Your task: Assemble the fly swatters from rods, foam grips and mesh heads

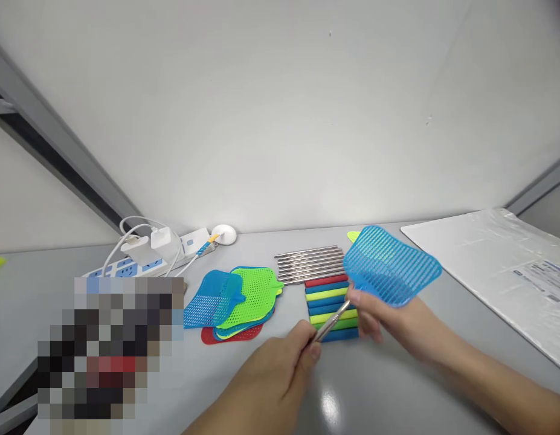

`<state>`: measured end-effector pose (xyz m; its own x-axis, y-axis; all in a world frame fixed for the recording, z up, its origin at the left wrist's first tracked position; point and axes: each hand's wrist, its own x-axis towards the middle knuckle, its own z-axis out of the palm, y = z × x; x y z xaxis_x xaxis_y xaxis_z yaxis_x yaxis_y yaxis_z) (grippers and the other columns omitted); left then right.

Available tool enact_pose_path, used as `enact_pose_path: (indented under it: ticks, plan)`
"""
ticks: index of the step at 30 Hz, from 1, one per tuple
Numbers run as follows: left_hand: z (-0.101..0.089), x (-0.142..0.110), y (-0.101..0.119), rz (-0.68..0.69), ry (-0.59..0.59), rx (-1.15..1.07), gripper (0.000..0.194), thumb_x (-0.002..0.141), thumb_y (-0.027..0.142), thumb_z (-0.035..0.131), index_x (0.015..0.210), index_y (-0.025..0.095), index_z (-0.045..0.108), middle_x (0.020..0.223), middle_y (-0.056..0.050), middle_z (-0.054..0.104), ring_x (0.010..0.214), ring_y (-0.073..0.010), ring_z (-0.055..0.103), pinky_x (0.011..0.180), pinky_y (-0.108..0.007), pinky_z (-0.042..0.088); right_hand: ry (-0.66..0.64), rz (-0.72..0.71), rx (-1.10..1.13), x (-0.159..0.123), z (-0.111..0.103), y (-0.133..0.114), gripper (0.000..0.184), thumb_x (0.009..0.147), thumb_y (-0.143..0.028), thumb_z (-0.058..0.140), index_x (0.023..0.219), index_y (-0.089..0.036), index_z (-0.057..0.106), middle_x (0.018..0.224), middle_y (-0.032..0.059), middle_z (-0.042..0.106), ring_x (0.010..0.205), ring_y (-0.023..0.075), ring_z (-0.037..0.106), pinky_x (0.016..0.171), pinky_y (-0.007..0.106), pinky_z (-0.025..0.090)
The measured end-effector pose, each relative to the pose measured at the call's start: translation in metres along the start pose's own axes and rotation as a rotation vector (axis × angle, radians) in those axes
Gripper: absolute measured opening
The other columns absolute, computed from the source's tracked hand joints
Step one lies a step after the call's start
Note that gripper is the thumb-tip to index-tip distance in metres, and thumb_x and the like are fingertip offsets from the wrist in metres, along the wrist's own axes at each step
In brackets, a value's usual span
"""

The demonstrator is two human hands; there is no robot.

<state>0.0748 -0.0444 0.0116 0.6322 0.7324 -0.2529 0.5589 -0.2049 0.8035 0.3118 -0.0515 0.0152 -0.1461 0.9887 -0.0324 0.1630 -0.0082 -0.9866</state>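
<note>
Blue plastic mesh swatter head (391,266), tilted and up off the desk: where do we find it, and who has it?

We find it just above the right end of the stack of red, blue, yellow-green and green foam rods (330,308), gripped at its narrow blue stem by the right hand (379,320), fingers curled close around it.

And the left hand (275,374)?

We see it closed in a narrow grip on a slim stainless steel rod (329,321), over the near edge of that stack. The rod's upper tip meets the blue stem beside the right hand's fingers, but we can't tell whether it has gone in.

What do we have beyond that stack?

Left of it we have an overlapping pile of flat mesh swatter heads (250,296) in blue, green and red. Behind it lies a neat row of matching stainless steel rods (309,264), and a yellow-green swatter tip (353,236) peeks out behind the raised blue head.

Further off?

Far left of the stack we have a white power strip (125,269) with white chargers (148,243) and cables, and far right a large plastic-wrapped white sheet (488,260). A pixelated patch hides whatever sits at the lower left, so we can't say what it is
</note>
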Motion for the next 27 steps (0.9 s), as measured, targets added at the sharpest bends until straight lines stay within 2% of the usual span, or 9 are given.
enact_pose_path:
  ticks: [3, 6, 8, 10, 14, 18, 21, 25, 27]
  plan:
    - [-0.017, -0.004, 0.001, -0.060, 0.019, -0.032, 0.037, 0.098, 0.054, 0.032, 0.085, 0.025, 0.051, 0.066, 0.004, 0.043, 0.061, -0.0144, 0.043, 0.054, -0.025, 0.028, 0.196, -0.041, 0.200, 0.011, -0.021, -0.005, 0.048, 0.089, -0.043, 0.064, 0.050, -0.021, 0.045, 0.046, -0.0054, 0.041, 0.045, 0.0110, 0.047, 0.059, 0.030, 0.051]
    - [-0.028, -0.008, 0.002, -0.071, 0.007, -0.161, 0.036, 0.096, 0.056, 0.037, 0.085, 0.026, 0.055, 0.067, 0.004, 0.047, 0.058, -0.0130, 0.043, 0.050, -0.023, 0.030, 0.327, -0.068, 0.341, 0.020, -0.044, -0.011, 0.033, 0.083, -0.038, 0.072, 0.061, -0.020, 0.056, 0.049, -0.0076, 0.039, 0.043, 0.0078, 0.040, 0.053, 0.026, 0.051]
    - [-0.034, -0.010, 0.002, -0.054, -0.007, -0.249, 0.035, 0.094, 0.055, 0.041, 0.083, 0.026, 0.056, 0.068, 0.004, 0.051, 0.056, -0.0124, 0.043, 0.048, -0.022, 0.033, 0.384, -0.101, 0.375, 0.023, -0.057, -0.014, 0.022, 0.082, -0.037, 0.074, 0.073, -0.019, 0.064, 0.051, -0.0083, 0.039, 0.044, 0.0069, 0.039, 0.053, 0.024, 0.051]
    - [-0.041, -0.011, 0.000, -0.035, -0.020, -0.285, 0.034, 0.093, 0.054, 0.043, 0.082, 0.026, 0.057, 0.073, 0.002, 0.056, 0.057, -0.0123, 0.046, 0.050, -0.022, 0.037, 0.423, -0.143, 0.389, 0.024, -0.066, -0.016, 0.020, 0.082, -0.037, 0.074, 0.082, -0.019, 0.067, 0.052, -0.0085, 0.039, 0.046, 0.0064, 0.039, 0.054, 0.022, 0.051]
    - [-0.060, -0.012, -0.005, -0.048, -0.049, -0.203, 0.033, 0.093, 0.055, 0.046, 0.081, 0.026, 0.058, 0.074, 0.002, 0.058, 0.062, -0.0133, 0.050, 0.054, -0.021, 0.041, 0.460, -0.195, 0.416, 0.026, -0.074, -0.019, 0.020, 0.081, -0.037, 0.075, 0.081, -0.018, 0.067, 0.053, -0.0081, 0.038, 0.047, 0.0063, 0.039, 0.054, 0.022, 0.051]
    - [-0.073, -0.014, -0.006, -0.160, -0.063, -0.144, 0.035, 0.092, 0.058, 0.048, 0.083, 0.026, 0.060, 0.071, 0.002, 0.054, 0.067, -0.0147, 0.051, 0.059, -0.023, 0.043, 0.480, -0.169, 0.531, 0.029, -0.063, -0.016, 0.019, 0.080, -0.035, 0.075, 0.081, -0.018, 0.066, 0.052, -0.0082, 0.037, 0.047, 0.0061, 0.037, 0.052, 0.021, 0.049]
    - [-0.067, -0.013, -0.001, -0.159, -0.052, -0.092, 0.037, 0.094, 0.057, 0.044, 0.081, 0.024, 0.056, 0.072, 0.002, 0.052, 0.068, -0.0146, 0.050, 0.060, -0.023, 0.041, 0.477, -0.116, 0.616, 0.029, -0.040, -0.002, 0.021, 0.085, -0.039, 0.070, 0.079, -0.019, 0.063, 0.051, -0.0083, 0.038, 0.044, 0.0061, 0.033, 0.050, 0.020, 0.046]
    - [-0.045, -0.009, 0.004, -0.062, -0.061, 0.044, 0.038, 0.099, 0.051, 0.035, 0.080, 0.023, 0.054, 0.074, 0.003, 0.053, 0.066, -0.0131, 0.049, 0.061, -0.023, 0.037, 0.255, -0.030, 0.525, 0.019, -0.002, 0.017, 0.033, 0.092, -0.051, 0.057, 0.080, -0.020, 0.061, 0.045, -0.0084, 0.040, 0.040, 0.0071, 0.031, 0.050, 0.023, 0.047]
    - [-0.035, -0.007, 0.003, 0.000, -0.015, 0.168, 0.039, 0.100, 0.049, 0.033, 0.082, 0.023, 0.055, 0.073, 0.003, 0.055, 0.066, -0.0139, 0.051, 0.059, -0.024, 0.035, 0.177, -0.026, 0.506, 0.012, 0.008, 0.019, 0.034, 0.092, -0.052, 0.056, 0.081, -0.021, 0.058, 0.047, -0.0078, 0.046, 0.039, 0.0069, 0.033, 0.049, 0.024, 0.046]
